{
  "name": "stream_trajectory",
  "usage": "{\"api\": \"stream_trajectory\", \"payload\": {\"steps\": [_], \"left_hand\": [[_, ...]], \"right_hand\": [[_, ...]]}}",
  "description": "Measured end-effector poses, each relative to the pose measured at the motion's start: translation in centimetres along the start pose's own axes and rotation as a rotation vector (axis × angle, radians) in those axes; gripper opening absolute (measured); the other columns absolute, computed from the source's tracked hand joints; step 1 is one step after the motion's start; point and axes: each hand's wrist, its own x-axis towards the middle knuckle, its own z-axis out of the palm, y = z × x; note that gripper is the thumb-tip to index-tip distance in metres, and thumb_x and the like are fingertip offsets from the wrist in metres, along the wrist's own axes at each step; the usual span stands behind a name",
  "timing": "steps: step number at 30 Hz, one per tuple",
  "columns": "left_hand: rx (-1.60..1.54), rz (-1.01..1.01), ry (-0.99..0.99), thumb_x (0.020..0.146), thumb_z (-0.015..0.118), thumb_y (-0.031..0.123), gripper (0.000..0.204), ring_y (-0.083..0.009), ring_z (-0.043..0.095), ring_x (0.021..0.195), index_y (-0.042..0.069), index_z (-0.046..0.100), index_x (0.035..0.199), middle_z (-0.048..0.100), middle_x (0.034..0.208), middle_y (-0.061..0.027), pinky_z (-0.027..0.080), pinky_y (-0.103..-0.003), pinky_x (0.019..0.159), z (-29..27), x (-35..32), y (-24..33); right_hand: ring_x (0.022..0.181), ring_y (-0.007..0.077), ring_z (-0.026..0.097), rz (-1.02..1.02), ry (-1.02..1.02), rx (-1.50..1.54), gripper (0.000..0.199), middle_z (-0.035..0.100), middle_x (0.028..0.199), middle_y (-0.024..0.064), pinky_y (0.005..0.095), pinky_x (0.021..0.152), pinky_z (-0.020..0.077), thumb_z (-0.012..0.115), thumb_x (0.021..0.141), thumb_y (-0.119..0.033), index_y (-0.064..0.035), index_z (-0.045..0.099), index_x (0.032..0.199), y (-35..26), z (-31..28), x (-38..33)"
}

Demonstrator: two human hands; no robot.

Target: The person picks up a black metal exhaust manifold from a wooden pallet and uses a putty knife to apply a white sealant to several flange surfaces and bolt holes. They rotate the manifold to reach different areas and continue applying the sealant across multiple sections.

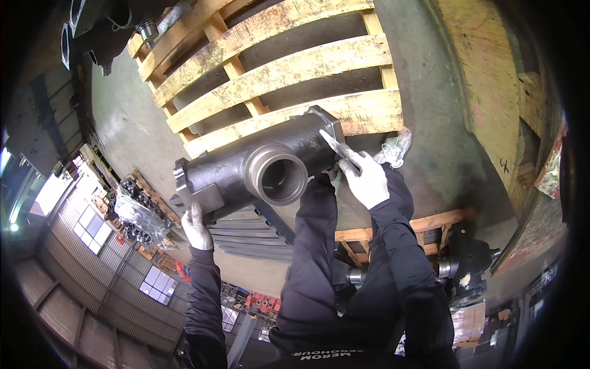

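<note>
Head view: black cylinder (224, 165) along the near edge of a wooden pallet (372, 114); the left hand (198, 229) touches its left end, grip unclear; the right hand (367, 179) pinches a slim pale tool (332, 142) over its right end.

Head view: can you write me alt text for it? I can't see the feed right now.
A large black metal cylinder with a round, open collar spans the middle, the person's white-gloved left hand at its left end and right hand by its right end. Beyond it, a slatted wooden pallet lies on a grey floor.
</note>
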Motion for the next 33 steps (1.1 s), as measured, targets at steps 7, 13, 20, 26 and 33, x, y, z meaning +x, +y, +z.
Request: {"api": "stream_trajectory", "payload": {"steps": [7,13,20,26,33], "left_hand": [[-0.094,-0.082,-0.027,0.104,0.056,0.045,0.047,-0.0129,0.062,0.069,-0.001,0.065,0.098,0.065,0.084,-0.0043,0.053,-0.028,0.057,-1.5,3.0,-2.5],[-0.043,-0.05,-0.027,0.104,0.056,0.046,0.049,-0.0112,0.06,0.074,-0.001,0.066,0.098,0.065,0.085,-0.0032,0.05,-0.027,0.062,-1.9,5.5,-3.5],[0.017,-0.082,-0.071,0.101,0.059,0.052,0.055,-0.0107,0.057,0.082,-0.003,0.069,0.104,0.067,0.092,-0.0037,0.047,-0.028,0.077,-3.4,7.5,-5.4],[0.619,0.753,-0.222,0.107,0.052,0.022,0.036,-0.015,0.062,0.087,-0.004,0.065,0.128,0.069,0.105,-0.0092,0.052,-0.033,0.085,-6.1,11.0,-8.1],[0.198,-0.23,-0.268,0.093,0.048,0.076,0.097,-0.0185,0.054,0.054,-0.016,0.057,0.122,0.057,0.069,-0.0132,0.047,-0.037,0.048,-5.0,15.7,-8.2]], "right_hand": [[0.086,0.032,0.063,-0.153,0.068,-0.238,0.033,0.059,0.089,0.012,0.0423,0.074,0.051,0.068,0.093,-0.027,-0.0216,0.071,0.126,-2.5,2.4,1.4],[0.077,0.0325,0.065,-0.104,0.082,-0.275,0.029,0.059,0.084,0.0125,0.0444,0.069,0.0527,0.066,0.093,-0.028,-0.0236,0.071,0.122,-3.8,2.7,-1.4],[0.084,0.0296,0.069,-0.042,0.266,0.04,0.036,0.071,0.098,0.0173,0.0353,0.077,0.0542,0.07,0.092,-0.01,-0.0084,0.07,0.129,-4.5,0.4,-3.8],[0.1,0.0259,0.074,0.258,0.663,0.143,0.041,0.074,0.109,0.0195,0.0354,0.085,0.0572,0.072,0.095,-0.018,-0.0021,0.061,0.131,-4.2,-7.5,-10.5],[0.101,0.0307,0.07,0.153,1.173,-0.21,0.036,0.071,0.112,0.0172,0.0371,0.092,0.0526,0.065,0.098,-0.017,-0.0053,0.065,0.132,-1.1,-21.5,-16.7]]}}
